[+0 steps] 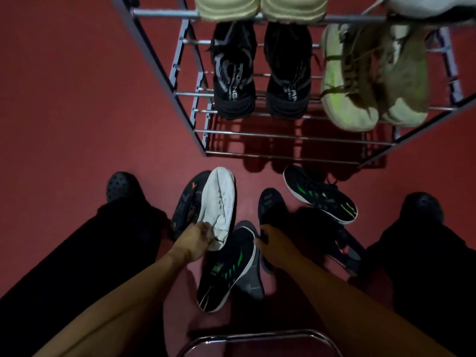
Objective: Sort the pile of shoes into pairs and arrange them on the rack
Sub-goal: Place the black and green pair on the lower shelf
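A pile of shoes lies on the red floor in front of the metal rack (257, 136). My left hand (197, 240) grips the heel of a white shoe (219, 202), which leans on a dark shoe with an orange mark (186, 202). My right hand (273, 242) closes on the heel of a dark grey shoe (271, 204). Between the hands lies a black shoe with green stripes (226, 269), and its match (319, 194) lies near the rack. A black pair (260, 73) and a pale green pair (373, 78) sit on a rack shelf.
Another pale pair (260, 7) and a white shoe (425, 6) rest on the rack's top shelf. A dark shoe with a pink mark (347, 251) lies at the right. My feet in black clogs (123, 186) flank the pile. A chrome stool rim (257, 336) is below me.
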Demonstrator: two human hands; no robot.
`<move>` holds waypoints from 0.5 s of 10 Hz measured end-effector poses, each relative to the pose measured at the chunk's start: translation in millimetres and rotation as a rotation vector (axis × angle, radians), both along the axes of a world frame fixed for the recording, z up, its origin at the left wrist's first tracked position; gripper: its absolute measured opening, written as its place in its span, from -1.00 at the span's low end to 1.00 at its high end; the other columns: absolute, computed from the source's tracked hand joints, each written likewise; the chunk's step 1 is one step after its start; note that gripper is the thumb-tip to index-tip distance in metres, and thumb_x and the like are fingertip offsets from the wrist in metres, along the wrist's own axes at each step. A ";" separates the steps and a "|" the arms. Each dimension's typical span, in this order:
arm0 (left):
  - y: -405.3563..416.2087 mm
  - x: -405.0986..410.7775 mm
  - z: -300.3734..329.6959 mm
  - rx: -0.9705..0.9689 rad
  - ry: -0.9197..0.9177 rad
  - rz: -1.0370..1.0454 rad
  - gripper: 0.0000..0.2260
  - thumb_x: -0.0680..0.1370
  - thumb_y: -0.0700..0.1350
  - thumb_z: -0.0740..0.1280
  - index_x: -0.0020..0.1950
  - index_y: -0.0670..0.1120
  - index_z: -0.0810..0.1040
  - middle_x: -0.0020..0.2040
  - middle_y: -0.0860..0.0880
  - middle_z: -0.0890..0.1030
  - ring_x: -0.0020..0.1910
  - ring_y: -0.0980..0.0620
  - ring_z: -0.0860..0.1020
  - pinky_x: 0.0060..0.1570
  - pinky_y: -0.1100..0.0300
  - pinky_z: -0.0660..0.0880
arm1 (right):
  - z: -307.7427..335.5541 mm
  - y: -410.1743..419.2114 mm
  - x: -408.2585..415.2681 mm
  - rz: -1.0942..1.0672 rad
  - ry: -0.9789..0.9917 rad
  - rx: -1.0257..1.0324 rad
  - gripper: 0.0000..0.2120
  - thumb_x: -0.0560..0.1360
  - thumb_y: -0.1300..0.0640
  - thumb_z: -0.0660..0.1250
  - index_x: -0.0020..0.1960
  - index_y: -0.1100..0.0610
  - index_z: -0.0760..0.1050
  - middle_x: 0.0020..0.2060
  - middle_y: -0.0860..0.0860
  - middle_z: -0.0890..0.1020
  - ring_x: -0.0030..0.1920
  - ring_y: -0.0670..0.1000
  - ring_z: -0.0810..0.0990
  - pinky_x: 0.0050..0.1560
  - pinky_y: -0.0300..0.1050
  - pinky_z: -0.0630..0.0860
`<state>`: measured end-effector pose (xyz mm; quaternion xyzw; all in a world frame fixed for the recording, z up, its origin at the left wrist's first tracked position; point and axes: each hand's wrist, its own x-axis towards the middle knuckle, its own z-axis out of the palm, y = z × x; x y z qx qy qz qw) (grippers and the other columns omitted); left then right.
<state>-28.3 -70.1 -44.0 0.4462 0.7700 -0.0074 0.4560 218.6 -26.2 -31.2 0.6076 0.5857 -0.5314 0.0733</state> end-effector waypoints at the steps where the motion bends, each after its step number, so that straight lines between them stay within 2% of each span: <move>1: -10.2 0.2 -10.0 0.046 0.044 -0.081 -0.76 0.58 -0.22 0.35 0.18 0.05 0.48 0.21 -0.12 0.50 0.13 -0.13 0.50 0.13 0.26 0.47 | -17.3 -3.7 -11.4 0.003 0.024 -0.011 -0.61 0.52 0.04 0.36 0.31 0.11 0.45 0.19 0.10 0.59 0.20 0.13 0.58 0.18 -0.07 0.48; 2: -16.8 -1.0 -16.9 0.068 -0.031 -0.033 -0.72 0.55 -0.27 0.32 0.22 -0.02 0.53 0.10 -0.08 0.49 0.06 -0.02 0.51 0.11 0.44 0.40 | -32.9 -4.8 -23.0 0.056 0.040 -0.029 -0.43 0.52 0.03 0.37 0.49 0.06 0.31 0.40 0.07 0.45 0.39 0.10 0.44 0.38 -0.05 0.38; 3: -20.6 -3.6 -18.1 0.052 -0.049 0.005 -0.72 0.60 -0.15 0.35 0.31 -0.01 0.52 0.15 -0.07 0.35 -0.12 0.09 0.54 0.07 0.41 0.43 | -49.0 -6.0 -36.8 0.073 -0.004 -0.016 -0.35 0.50 -0.05 0.39 0.52 0.01 0.24 0.44 0.09 0.38 0.42 0.13 0.40 0.42 0.01 0.35; 4: -19.9 -3.5 -24.6 0.054 -0.086 -0.004 -0.77 0.62 -0.24 0.34 0.27 -0.11 0.54 0.16 -0.11 0.30 -0.12 0.20 0.47 -0.16 0.64 0.38 | -63.1 -4.5 -46.2 0.088 -0.116 0.028 -0.42 0.46 -0.14 0.41 0.41 0.02 0.38 0.30 0.15 0.39 0.29 0.18 0.46 0.34 0.07 0.42; 5: -10.1 -3.7 -20.4 0.000 -0.091 0.043 -0.81 0.63 -0.15 0.35 0.24 -0.08 0.57 0.21 -0.12 0.41 0.01 0.06 0.58 -0.01 0.46 0.49 | -65.6 -2.5 -47.7 0.049 -0.084 0.021 -0.67 0.47 -0.05 0.44 0.15 0.09 0.54 0.13 0.12 0.50 0.11 0.15 0.55 0.20 -0.01 0.49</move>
